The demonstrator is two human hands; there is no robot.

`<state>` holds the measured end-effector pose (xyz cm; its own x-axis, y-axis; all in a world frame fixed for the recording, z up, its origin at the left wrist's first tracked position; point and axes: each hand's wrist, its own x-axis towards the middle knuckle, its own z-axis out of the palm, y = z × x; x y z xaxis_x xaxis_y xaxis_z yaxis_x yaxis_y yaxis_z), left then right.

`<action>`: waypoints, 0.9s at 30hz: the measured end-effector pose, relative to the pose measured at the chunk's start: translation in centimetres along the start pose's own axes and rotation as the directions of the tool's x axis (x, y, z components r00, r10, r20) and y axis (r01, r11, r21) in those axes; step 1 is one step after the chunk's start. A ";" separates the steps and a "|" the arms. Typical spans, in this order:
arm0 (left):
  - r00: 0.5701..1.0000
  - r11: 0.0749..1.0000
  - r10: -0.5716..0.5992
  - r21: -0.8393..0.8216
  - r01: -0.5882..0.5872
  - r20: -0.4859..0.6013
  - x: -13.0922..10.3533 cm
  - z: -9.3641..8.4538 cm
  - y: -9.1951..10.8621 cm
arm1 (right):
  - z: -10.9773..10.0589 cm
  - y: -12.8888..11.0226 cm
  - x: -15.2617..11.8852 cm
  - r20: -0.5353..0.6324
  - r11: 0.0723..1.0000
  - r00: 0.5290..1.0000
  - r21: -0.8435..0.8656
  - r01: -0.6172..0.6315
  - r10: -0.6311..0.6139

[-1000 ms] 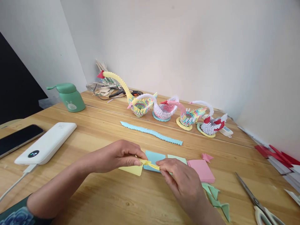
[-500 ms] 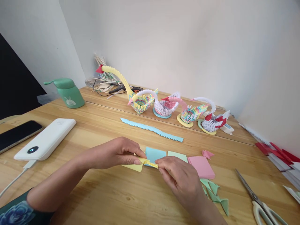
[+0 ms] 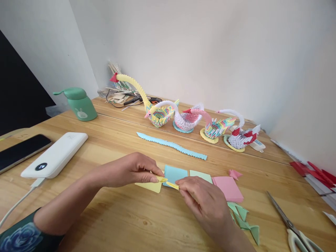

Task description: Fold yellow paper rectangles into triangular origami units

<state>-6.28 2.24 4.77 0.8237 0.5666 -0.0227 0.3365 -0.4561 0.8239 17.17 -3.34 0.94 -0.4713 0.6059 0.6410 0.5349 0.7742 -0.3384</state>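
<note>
My left hand (image 3: 143, 169) pinches a small folded yellow paper piece (image 3: 162, 179) between thumb and fingers. A second folded yellow paper strip (image 3: 172, 185) is gripped by the fingertips of my right hand (image 3: 203, 199). The two pieces lie end to end with a slight gap between them, just above the table. Behind and below them are a blue paper stack (image 3: 175, 175), a yellow sheet (image 3: 152, 187) partly under my left hand, a pale green sheet (image 3: 201, 175) and a pink paper stack (image 3: 228, 189). Folded green pieces (image 3: 244, 222) lie right of my right hand.
A blue folded-paper chain (image 3: 172, 145) lies beyond my hands. Several paper swans, among them a white one (image 3: 187, 120), line the back. Scissors (image 3: 287, 222) rest at right. A power bank (image 3: 56, 154), a phone (image 3: 23, 152) and a green bottle (image 3: 82, 105) stand left.
The yellow pieces, which touched or overlapped before, now show a small gap between their ends. The whole view has shifted slightly, so the table things sit a little further right.
</note>
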 end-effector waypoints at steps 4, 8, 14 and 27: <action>0.997 0.995 -0.048 0.086 0.053 -0.061 -0.3 0.0 -0.8 | 0.0 0.2 -0.1 -0.012 1.000 1.000 0.007 -0.027 0.027; 0.962 0.919 0.008 0.380 0.101 -0.274 -0.4 0.5 -1.9 | 0.1 0.4 -0.2 -0.007 0.996 0.996 0.016 -0.085 0.086; 0.903 0.923 0.258 0.363 -0.126 -0.342 0.8 2.0 -0.3 | 0.1 0.3 -0.2 0.014 0.992 0.993 0.042 -0.122 0.121; 0.891 0.907 0.303 0.389 -0.161 -0.339 1.1 3.4 0.6 | -0.1 0.1 -0.3 0.033 0.945 0.961 0.173 -0.277 0.275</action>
<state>-3.60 0.32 3.33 0.6808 0.5991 0.4215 0.3503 -0.7716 0.5310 17.43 -3.42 0.76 -0.3287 0.8014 0.4998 0.5151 0.5957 -0.6163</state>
